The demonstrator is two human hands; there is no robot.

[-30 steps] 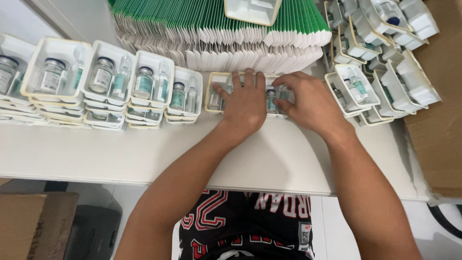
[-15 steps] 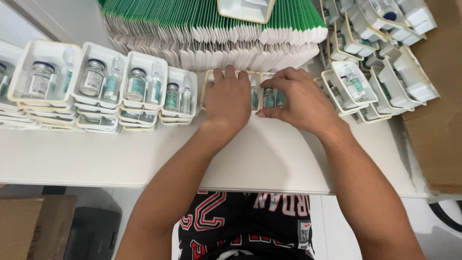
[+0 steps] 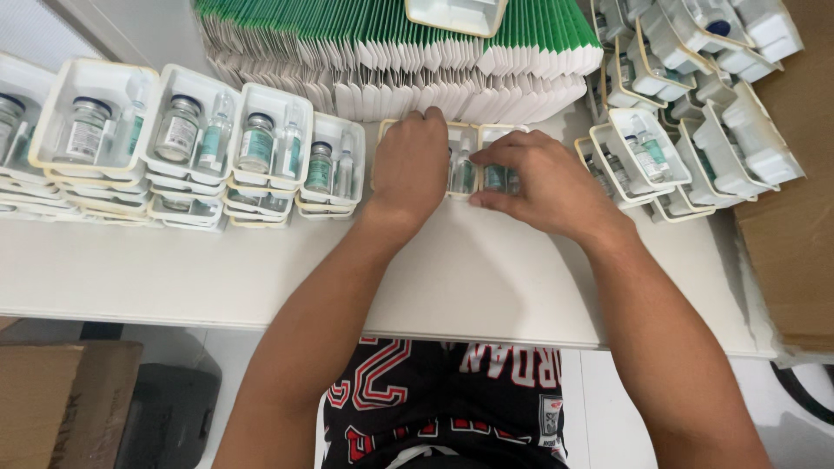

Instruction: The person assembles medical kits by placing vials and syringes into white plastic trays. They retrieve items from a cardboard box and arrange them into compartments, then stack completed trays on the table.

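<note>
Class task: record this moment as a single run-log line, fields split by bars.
left hand flat on white vial tray | right hand grips same tray's right end | filled tray stacks to the left | white table

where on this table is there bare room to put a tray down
Free: the white table strip between the tray stacks and the near edge, and the patch right of the right hand, below the loose trays. Crowded: the back, along the green-and-white cartons, and around the left hand.

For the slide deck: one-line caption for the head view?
Both hands, left and right, rest on white vial trays beside stacked trays.
</note>
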